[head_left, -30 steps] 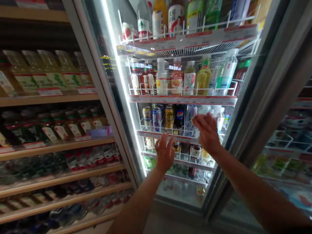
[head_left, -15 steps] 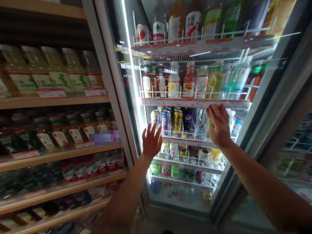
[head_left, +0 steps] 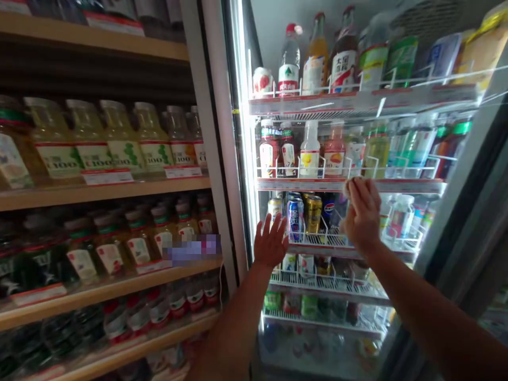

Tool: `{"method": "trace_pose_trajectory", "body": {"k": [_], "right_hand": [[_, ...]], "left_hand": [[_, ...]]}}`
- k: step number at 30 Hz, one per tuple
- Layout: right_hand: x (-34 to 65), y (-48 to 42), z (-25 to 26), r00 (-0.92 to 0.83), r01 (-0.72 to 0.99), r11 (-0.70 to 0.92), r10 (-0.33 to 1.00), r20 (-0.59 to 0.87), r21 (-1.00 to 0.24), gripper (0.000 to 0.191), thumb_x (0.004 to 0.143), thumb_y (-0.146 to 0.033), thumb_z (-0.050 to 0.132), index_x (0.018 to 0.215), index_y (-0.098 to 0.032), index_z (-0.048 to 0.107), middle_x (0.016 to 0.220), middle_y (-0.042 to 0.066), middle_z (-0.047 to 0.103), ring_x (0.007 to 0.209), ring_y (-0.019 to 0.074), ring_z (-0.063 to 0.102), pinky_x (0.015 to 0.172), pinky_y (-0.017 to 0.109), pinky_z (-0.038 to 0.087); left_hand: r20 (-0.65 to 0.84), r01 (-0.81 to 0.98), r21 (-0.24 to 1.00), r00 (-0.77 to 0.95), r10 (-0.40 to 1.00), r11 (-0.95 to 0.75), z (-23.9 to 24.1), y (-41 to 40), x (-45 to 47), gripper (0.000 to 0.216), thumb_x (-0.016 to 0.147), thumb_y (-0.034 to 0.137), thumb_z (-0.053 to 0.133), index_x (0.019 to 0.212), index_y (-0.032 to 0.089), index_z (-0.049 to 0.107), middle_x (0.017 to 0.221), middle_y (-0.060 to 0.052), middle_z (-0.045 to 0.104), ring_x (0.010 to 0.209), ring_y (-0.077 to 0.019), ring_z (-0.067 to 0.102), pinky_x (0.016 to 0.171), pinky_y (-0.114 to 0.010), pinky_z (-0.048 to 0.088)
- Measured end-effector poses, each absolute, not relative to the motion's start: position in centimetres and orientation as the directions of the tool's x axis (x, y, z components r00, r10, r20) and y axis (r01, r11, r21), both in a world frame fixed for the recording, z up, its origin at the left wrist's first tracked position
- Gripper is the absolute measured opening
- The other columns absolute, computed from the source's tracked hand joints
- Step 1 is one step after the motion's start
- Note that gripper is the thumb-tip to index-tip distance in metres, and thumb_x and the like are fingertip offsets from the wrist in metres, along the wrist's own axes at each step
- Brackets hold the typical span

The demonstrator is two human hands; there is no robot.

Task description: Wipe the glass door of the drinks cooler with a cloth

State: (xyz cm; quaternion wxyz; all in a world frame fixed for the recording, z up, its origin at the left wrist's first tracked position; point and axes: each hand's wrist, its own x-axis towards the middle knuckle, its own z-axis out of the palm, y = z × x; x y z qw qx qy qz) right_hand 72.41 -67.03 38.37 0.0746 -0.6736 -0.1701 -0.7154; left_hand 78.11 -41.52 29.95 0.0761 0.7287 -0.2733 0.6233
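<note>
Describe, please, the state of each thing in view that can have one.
Left hand: open, fingers spread
Right hand: fingers bent together; grip unclear
Glass door: apparently shut
Light strip: lit
Blue-and-silver can: upright
Front gold can: upright
Red-capped clear bottle: upright, capped

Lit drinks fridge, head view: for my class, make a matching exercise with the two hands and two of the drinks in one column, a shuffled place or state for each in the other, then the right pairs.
Column one
1. Left hand
2. Right hand
3. Clear bottle with the red cap
4. Gold can

Column two
A. Highest fridge shelf in view
B. Held bunched, not spread
C. Between a blue can and a Pepsi-logo drink
D. Spread wide

Pairs: 1-D, 2-B, 3-A, 4-C
</note>
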Motion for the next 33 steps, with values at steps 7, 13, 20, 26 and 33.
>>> {"method": "trace_pose_trajectory", "body": {"k": [7,13,20,26,33], "right_hand": [[72.0,-63.9,34.9,0.144,0.443,-0.826,0.45,0.881,0.349,0.07,0.094,-0.006,0.041,0.157,-0.031,0.023,0.146,0.002,0.056,0.143,0.0205,0.042,0.118,0.045,0.041],[72.8,-64.2,39.3,-0.064,0.318,-0.939,0.118,0.991,0.132,0.065,0.097,-0.013,0.041,0.157,-0.032,0.024,0.157,0.003,0.042,0.148,0.0277,0.033,0.12,0.054,0.036],[72.0,-63.3,36.5,0.11,0.407,-0.843,0.426,0.898,0.35,0.071,0.094,-0.007,0.046,0.157,-0.031,0.024,0.146,0.001,0.056,0.143,0.0213,0.042,0.119,0.045,0.039],[72.5,-63.2,38.6,-0.03,0.35,-0.911,0.219,0.975,0.216,0.068,0.095,-0.008,0.044,0.157,-0.032,0.026,0.151,0.003,0.05,0.147,0.0249,0.036,0.118,0.051,0.039],[71.6,-64.8,36.9,0.101,0.453,-0.774,0.537,0.838,0.441,0.069,0.095,-0.008,0.047,0.157,-0.028,0.026,0.144,0.002,0.058,0.144,0.0201,0.04,0.119,0.043,0.037]], "left_hand": [[0.951,-0.493,-0.247,0.043,-0.307,-0.834,30.3,-41.3,78.0,0.067,0.095,0.031,0.052,0.157,0.02,0.028,0.152,-0.009,0.047,0.152,-0.0265,0.024,0.127,-0.047,0.014],[0.948,-0.469,-0.256,0.048,-0.315,-0.845,30.3,-41.4,77.9,0.065,0.095,0.032,0.052,0.155,0.019,0.031,0.154,-0.006,0.044,0.154,-0.0253,0.014,0.127,-0.047,0.011],[0.948,-0.453,-0.268,0.032,-0.316,-0.85,30.2,-41.4,78.1,0.064,0.095,0.033,0.051,0.155,0.018,0.032,0.156,-0.006,0.041,0.154,-0.026,0.013,0.127,-0.047,0.011],[0.948,-0.449,-0.264,0.042,-0.315,-0.853,30.2,-41.5,78.0,0.064,0.097,0.032,0.048,0.156,0.018,0.03,0.156,-0.006,0.042,0.154,-0.0264,0.014,0.127,-0.048,0.014],[0.948,-0.426,-0.26,0.057,-0.313,-0.866,30.1,-41.5,78.0,0.061,0.097,0.033,0.045,0.155,0.019,0.032,0.156,-0.006,0.042,0.154,-0.0261,0.015,0.127,-0.047,0.014]]}}
